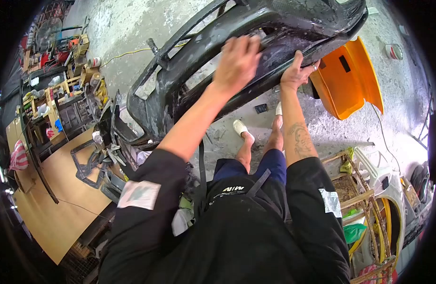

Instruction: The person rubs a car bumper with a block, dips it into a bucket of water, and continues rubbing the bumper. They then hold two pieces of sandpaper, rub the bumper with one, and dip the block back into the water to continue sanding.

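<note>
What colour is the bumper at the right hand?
The bumper is black with pale smudges, seen in the head view.

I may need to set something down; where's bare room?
Mostly bare: the tan flat board beside the black angular frame; the grey concrete floor bordered by the yellow cord and large black plastic bumper. Crowded: the cluttered wooden shelving at left.

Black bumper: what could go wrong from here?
Slip: the right hand has its lower edge while the blurred left hand is at its face; if that grip gives, the black bumper might tip or shift.
Knock: the orange panel sits close beside it and could get bumped.
Feet: white shoes stand near that edge, so a drop might hit them.
</note>
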Available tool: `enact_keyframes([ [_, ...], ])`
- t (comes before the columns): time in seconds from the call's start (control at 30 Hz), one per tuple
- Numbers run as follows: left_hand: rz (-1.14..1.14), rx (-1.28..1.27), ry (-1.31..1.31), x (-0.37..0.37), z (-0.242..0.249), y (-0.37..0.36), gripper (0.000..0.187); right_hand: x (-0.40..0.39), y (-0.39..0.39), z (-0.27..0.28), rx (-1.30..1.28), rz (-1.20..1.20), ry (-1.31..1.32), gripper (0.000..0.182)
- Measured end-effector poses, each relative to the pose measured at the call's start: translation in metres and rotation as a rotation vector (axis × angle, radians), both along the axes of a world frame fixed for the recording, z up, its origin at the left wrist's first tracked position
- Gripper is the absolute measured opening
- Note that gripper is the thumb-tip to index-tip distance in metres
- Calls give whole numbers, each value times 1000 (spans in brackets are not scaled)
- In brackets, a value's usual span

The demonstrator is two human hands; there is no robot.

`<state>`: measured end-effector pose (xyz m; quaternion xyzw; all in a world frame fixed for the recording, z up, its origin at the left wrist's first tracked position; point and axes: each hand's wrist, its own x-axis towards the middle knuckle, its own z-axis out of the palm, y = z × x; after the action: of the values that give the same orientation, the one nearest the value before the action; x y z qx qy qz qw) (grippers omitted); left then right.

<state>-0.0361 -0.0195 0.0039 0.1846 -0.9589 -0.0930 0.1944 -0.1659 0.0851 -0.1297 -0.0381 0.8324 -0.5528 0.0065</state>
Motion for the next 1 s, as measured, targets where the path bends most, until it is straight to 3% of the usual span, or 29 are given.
enact_keyframes([
  [0.03,-16,-47,9,-20,-3,0,46,0,2,-5,84,20,93,32],
  [0.1,-35,6,44,-7,-3,-4,47,-1,11,-22,142,71,68,31],
  [0.17,35,42,63,53,-3,-6,50,-2,11,-33,399,124,331,32],
  [0.2,58,46,67,86,-1,-5,51,0,6,-20,159,79,132,33],
  [0.3,110,42,22,143,-9,-2,51,-2,8,-32,279,99,334,33],
  [0.43,45,50,49,25,-3,1,45,-7,7,-31,35,63,24,34],
  [0.53,37,42,74,20,-5,1,47,-4,6,-9,25,69,-21,52],
  [0.63,109,42,53,119,-3,0,50,-4,0,4,-103,-41,-178,66],
  [0.7,186,77,27,176,3,4,52,-2,2,15,-83,25,-214,74],
  [0.8,225,50,53,150,-9,11,48,-2,-1,22,-74,-21,-220,87],
  [0.9,163,66,65,74,-4,10,48,-2,-3,22,-177,-89,-232,102],
  [1.0,177,103,54,106,3,12,50,-5,-3,17,-264,-60,-218,101],
])
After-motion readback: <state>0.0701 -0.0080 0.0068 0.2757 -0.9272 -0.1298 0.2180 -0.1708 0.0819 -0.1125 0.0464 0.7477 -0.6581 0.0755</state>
